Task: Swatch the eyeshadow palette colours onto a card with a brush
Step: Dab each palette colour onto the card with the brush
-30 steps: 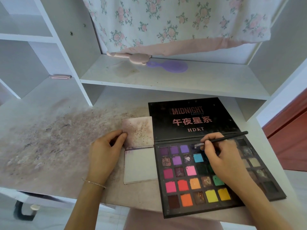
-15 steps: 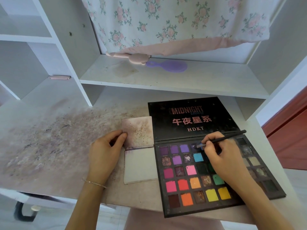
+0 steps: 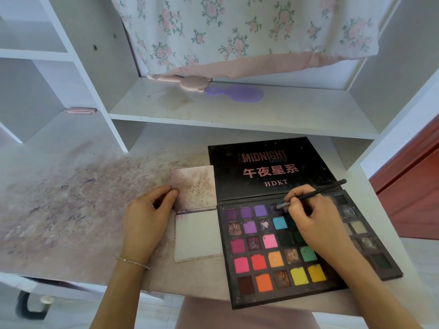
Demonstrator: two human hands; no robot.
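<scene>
An open black eyeshadow palette (image 3: 280,257) with several bright pans lies on the desk at the right, its lid flat behind it. My right hand (image 3: 316,224) grips a thin black brush (image 3: 318,192), whose tip rests in a dark purple pan in the top row. Left of the palette lies a folded white card (image 3: 198,236); its upper half is smudged with pinkish powder and its lower half is nearly plain. My left hand (image 3: 148,217) presses the card's left edge with thumb and fingertips.
The desk top (image 3: 71,205) is stained with purple-brown powder at the left. A white shelf (image 3: 237,115) overhangs the back, bearing a purple hand mirror (image 3: 237,93) and a pink item (image 3: 180,80). A floral curtain hangs above. The desk's front edge runs just below the palette.
The brush tip has shifted slightly within the top-row dark purple pan and the handle has dipped a little. My left hand and the card have stayed put.
</scene>
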